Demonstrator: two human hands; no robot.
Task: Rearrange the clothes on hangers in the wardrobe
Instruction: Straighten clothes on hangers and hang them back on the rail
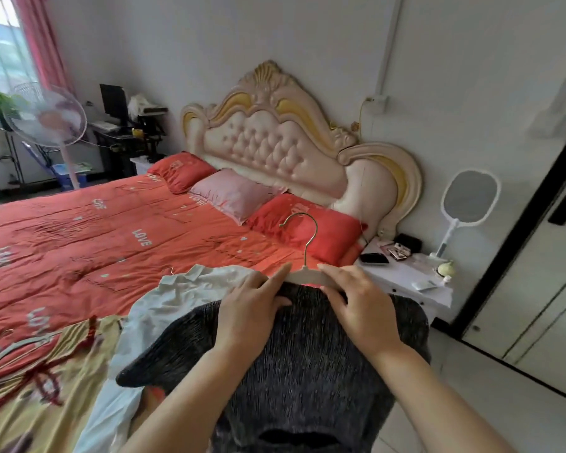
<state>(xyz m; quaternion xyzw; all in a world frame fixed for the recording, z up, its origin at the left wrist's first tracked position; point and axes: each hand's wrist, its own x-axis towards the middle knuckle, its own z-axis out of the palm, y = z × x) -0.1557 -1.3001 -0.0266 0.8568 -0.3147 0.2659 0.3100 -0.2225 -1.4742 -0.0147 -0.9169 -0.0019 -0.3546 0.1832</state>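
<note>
A dark grey knitted sweater point(301, 364) hangs on a pale hanger point(303, 274) with a gold hook, held above the near corner of the bed. My left hand point(252, 308) grips the sweater's left shoulder over the hanger arm, index finger stretched along the hanger. My right hand point(360, 308) presses on the right shoulder, fingers flat on the knit. Under the sweater a light grey-blue shirt point(164, 299) lies on the bed. A yellow garment with dark red trim point(46, 387) lies to its left.
The bed point(79, 230) has a red cover and several pillows below a padded headboard point(275, 142). A white nightstand point(406, 276) with small items stands at right, a sliding wardrobe door point(536, 289) beyond it. A standing fan point(49, 116) is far left.
</note>
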